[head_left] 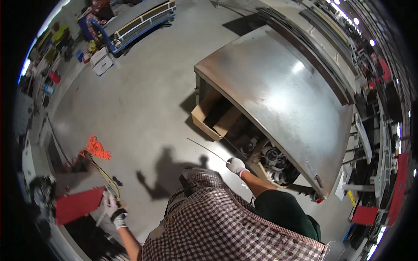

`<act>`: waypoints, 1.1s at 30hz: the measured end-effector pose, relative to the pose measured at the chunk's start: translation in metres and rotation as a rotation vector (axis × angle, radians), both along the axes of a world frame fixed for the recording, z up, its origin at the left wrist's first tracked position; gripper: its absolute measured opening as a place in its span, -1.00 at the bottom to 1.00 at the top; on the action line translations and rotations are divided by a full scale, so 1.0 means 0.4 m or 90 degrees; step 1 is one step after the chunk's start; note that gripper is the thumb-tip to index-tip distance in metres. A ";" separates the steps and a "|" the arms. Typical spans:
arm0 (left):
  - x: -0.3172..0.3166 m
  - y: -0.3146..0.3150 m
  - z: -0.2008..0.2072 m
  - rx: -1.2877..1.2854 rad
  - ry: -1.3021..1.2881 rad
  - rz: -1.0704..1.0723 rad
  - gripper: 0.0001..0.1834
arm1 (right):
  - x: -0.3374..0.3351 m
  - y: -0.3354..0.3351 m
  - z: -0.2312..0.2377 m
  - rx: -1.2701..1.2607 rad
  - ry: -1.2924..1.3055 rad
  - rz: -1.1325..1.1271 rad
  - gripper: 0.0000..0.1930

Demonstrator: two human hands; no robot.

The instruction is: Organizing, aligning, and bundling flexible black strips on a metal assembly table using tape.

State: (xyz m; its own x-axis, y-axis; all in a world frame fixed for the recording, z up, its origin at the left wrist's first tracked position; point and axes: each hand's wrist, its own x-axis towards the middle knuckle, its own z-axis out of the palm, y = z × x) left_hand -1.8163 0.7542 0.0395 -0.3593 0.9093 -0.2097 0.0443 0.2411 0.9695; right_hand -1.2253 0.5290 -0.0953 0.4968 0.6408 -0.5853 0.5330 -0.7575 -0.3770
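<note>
My right hand (pixel 236 166), in a white glove, is closed around one end of a long thin metal rod (pixel 205 148). The rod points up and left over the floor, beside the metal table (pixel 257 82). At the lower left, my left hand (pixel 115 211), also gloved in white, is bent around something dark that I cannot make out. It is near the edge of a red panel (pixel 79 204). A yellowish hose (pixel 106 176) runs down close to that hand.
Beneath the table are an open cardboard box (pixel 204 122) and several round metal parts (pixel 275 162). A bundle of orange cord (pixel 96 148) lies at the left. Farther back stand a loaded blue cart (pixel 130 38) and a white box (pixel 102 62). Long dark bars (pixel 310 54) line the table's far side.
</note>
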 end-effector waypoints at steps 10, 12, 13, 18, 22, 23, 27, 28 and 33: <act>-0.056 0.775 -0.419 -0.239 -0.192 -0.291 -0.77 | 0.040 1.062 0.226 0.334 0.040 0.034 -0.60; -0.160 1.017 -0.492 -0.103 0.270 -0.423 -0.56 | 0.040 1.274 0.262 0.348 0.077 0.023 -0.61; 0.015 1.167 -0.481 -0.207 0.225 -0.402 -0.52 | 0.070 1.292 0.250 0.341 0.092 -0.043 -0.61; 0.818 1.804 -0.081 -0.283 0.155 -0.506 -0.45 | 0.176 1.478 0.296 0.394 0.208 -0.259 -0.60; 1.223 2.120 0.007 -0.203 0.115 -0.653 -0.48 | 0.379 1.688 0.283 0.449 0.234 -0.407 -0.58; 1.318 2.184 0.003 -0.183 0.115 -0.670 -0.48 | 0.446 1.733 0.280 0.457 0.215 -0.461 -0.59; 1.548 2.359 -0.147 -0.210 0.156 -0.630 -0.49 | 0.753 1.888 0.164 0.327 0.135 -0.484 -0.53; 1.565 2.394 -0.202 -0.285 0.157 -0.589 -0.49 | 0.835 1.915 0.141 0.277 0.077 -0.457 -0.52; 1.617 2.423 -0.332 -0.518 0.360 -0.533 -0.40 | 1.155 2.004 0.174 0.257 0.003 -0.512 -0.47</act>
